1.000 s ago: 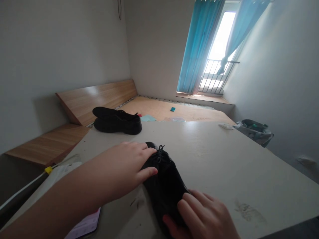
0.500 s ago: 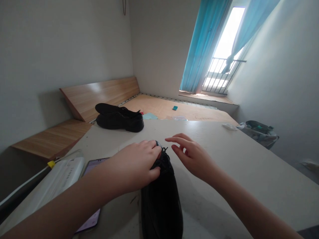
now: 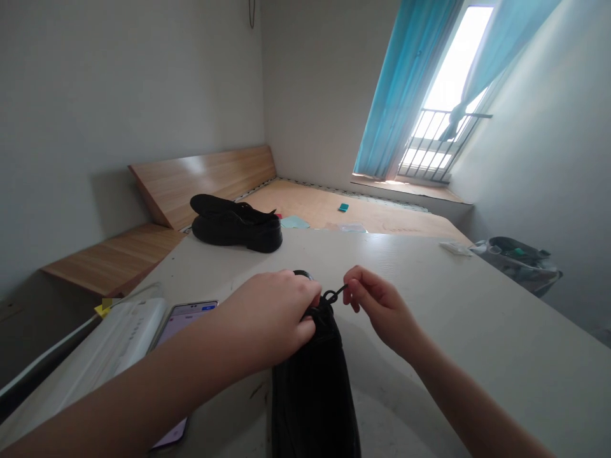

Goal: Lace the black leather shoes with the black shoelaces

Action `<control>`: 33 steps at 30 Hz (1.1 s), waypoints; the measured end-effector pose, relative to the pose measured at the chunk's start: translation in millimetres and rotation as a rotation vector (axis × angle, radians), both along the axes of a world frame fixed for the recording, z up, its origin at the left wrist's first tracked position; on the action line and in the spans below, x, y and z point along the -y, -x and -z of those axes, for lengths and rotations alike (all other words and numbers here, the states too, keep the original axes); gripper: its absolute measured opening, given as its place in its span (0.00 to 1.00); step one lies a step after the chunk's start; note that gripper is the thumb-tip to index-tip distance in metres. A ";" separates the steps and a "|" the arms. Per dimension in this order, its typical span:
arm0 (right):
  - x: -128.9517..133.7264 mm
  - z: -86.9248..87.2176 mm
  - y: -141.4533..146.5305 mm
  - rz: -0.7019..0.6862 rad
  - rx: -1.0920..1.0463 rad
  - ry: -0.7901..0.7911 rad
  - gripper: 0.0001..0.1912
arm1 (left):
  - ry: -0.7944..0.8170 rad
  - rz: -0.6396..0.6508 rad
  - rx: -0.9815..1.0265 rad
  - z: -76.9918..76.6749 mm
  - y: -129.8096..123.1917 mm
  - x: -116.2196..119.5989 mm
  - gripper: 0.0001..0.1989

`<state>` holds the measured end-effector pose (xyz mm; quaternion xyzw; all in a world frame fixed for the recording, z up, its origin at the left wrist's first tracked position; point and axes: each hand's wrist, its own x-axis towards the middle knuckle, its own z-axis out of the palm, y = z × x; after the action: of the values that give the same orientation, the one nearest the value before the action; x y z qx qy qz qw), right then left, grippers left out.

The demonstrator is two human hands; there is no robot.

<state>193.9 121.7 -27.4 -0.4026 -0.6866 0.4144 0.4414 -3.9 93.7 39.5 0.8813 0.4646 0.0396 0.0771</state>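
A black shoe (image 3: 312, 394) lies on the white table (image 3: 429, 356) with its toe toward me. My left hand (image 3: 281, 312) is closed on the laced upper part of the shoe, its fingertips partly hidden against the black material. On the right, my right hand (image 3: 372, 296) pinches the end of a black shoelace (image 3: 334, 294), which stretches from a loop at the top of the shoe. Another pair of black shoes or a shoe with a loose black piece on top (image 3: 236, 230) rests at the table's far left edge.
A phone (image 3: 169, 432) and a white box-like device (image 3: 114, 350) lie at the left, partly behind my left forearm. Beyond the table is a wooden bed board (image 3: 391, 219). A lined bin (image 3: 520, 261) stands at the right, near a clear plastic wrapper (image 3: 454, 248).
My right hand has closed on the lace and pulled its end out to the right. My left hand stays on the shoe. The view has shifted slightly.
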 end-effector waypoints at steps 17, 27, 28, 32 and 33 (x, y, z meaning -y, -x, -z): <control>3.3 -3.8 -8.1 -0.330 -0.629 0.379 0.07 | 0.029 0.047 0.032 4.3 0.1 -3.9 0.07; 5.2 8.4 0.3 -0.352 -0.544 0.417 0.08 | 0.087 0.036 0.055 3.2 5.3 -3.0 0.07; 5.5 9.6 1.2 -0.360 -0.546 0.429 0.08 | 0.089 0.047 0.063 3.7 5.6 -3.0 0.06; 5.8 12.9 3.1 -0.389 -0.576 0.457 0.07 | 0.075 0.055 0.061 5.9 6.3 -2.2 0.05; 5.8 13.3 3.4 -0.396 -0.581 0.454 0.07 | 0.083 0.062 0.066 6.2 6.6 -2.1 0.05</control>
<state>190.5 115.8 -40.6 -0.2162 -0.4888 0.7286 0.4284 -10.4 95.7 33.3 0.8895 0.4354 0.0471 0.1301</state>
